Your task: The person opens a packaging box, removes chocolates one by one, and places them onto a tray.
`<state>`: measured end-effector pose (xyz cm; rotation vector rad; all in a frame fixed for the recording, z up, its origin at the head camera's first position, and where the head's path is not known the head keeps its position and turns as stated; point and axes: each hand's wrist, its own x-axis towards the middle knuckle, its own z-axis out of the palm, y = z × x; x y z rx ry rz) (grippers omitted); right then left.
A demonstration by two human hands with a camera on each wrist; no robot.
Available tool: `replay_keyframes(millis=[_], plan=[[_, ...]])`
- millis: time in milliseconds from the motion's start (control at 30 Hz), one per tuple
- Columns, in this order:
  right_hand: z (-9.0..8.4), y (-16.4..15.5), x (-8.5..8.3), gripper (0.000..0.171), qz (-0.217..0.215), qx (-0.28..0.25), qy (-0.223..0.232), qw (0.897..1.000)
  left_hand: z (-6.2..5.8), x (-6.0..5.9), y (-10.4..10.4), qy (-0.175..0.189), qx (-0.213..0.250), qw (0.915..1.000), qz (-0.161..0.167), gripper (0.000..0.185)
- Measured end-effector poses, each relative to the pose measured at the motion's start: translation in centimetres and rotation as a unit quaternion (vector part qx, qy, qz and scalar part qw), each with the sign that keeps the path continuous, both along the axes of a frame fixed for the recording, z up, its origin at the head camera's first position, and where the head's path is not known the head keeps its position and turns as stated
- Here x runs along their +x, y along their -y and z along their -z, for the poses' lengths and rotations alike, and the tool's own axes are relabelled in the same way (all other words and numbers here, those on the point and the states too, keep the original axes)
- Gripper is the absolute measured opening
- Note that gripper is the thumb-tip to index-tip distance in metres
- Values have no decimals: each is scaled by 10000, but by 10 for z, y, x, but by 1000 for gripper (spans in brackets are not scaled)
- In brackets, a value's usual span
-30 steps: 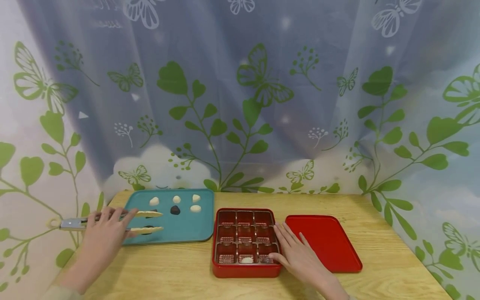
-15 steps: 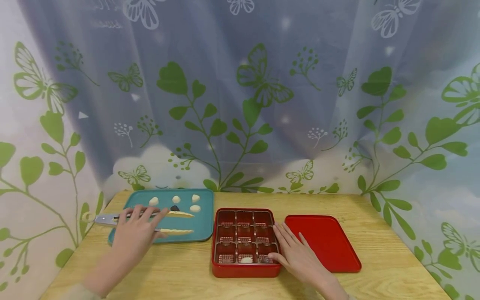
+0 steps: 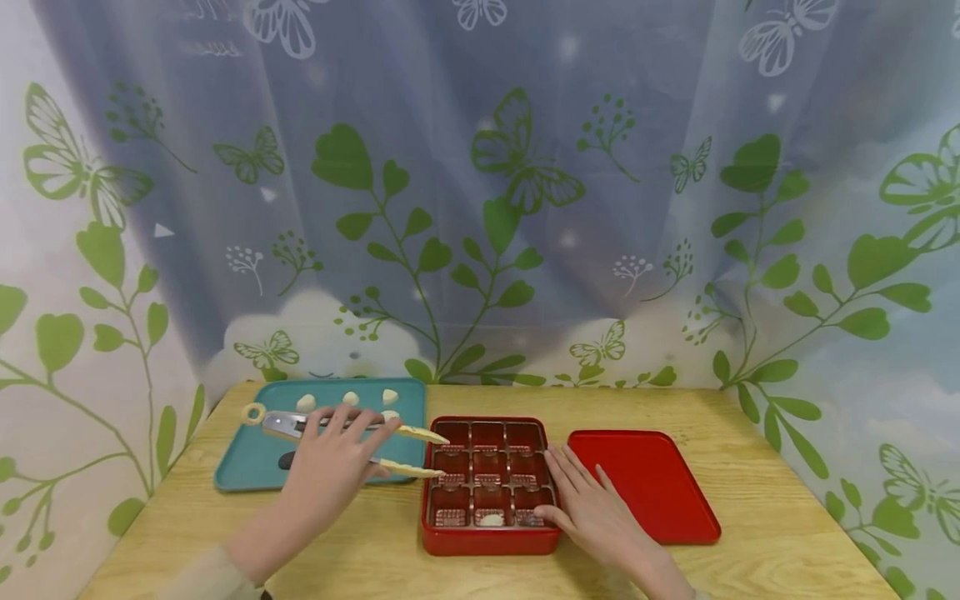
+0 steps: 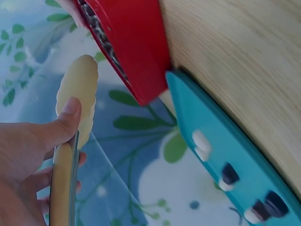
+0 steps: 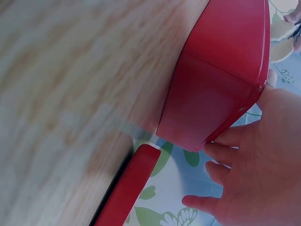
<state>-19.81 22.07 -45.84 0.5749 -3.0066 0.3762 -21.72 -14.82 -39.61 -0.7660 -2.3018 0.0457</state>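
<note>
Head: tongs (image 3: 360, 442) over red box (image 3: 489, 542)

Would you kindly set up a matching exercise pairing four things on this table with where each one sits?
Things:
1. tongs
2. red lid
3. teal tray
4. right hand

Places:
a. flat on the table, right of the red box
b. resting on the box's right edge
c. held in the left hand
d. left of the box

Pairs: 1-c, 2-a, 3-d, 4-b
</note>
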Motion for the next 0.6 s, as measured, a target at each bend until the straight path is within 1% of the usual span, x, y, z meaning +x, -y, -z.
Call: replay_keyframes(millis=[133, 300, 433, 600], plan=[[0, 1, 0, 81, -1, -49, 30, 10000, -2, -1, -18, 171, -136, 9995, 217, 67], [0, 0, 0, 80, -4, -57, 23, 10000, -5, -3, -40, 125, -569, 9970, 508, 66], [0, 0, 0, 79, -33, -55, -23, 10000, -7, -4, -55, 42, -928, 9927, 767, 63], [1, -1, -1, 79, -52, -40, -44, 10000, -11, -5, -70, -49, -1506, 9840, 947, 60]])
